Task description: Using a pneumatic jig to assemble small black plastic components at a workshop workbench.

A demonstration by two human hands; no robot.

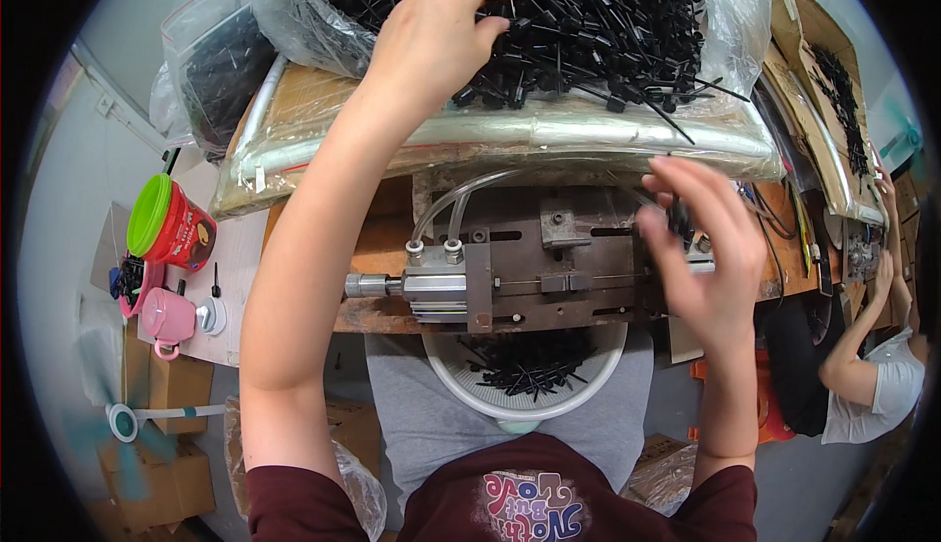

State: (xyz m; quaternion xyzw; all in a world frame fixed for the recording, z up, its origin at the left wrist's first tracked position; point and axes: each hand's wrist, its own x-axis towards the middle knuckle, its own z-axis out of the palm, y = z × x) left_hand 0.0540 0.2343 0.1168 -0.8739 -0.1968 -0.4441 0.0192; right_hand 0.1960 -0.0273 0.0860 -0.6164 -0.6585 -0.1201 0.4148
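A big heap of black plastic parts with long thin stems [608, 27] lies in a clear plastic bag on the raised tray. My left hand [431, 37] reaches over the heap's near left side, thumb and forefinger apart, with no part visible between them. Below the tray sits a metal fixture [564, 284] with an air cylinder [436, 287] at its left end. Above the fixture's right end is my right hand [711, 248], its fingers curled around a black part [678, 217], which is partly hidden and blurred.
A white basket [520, 413] with more black parts rests on my lap. At left stand a red tub with a green rim [186, 228], a pink cup [169, 317] and a fan [123, 422]. Another person [867, 385] works at far right, beside a cardboard tray [818, 62].
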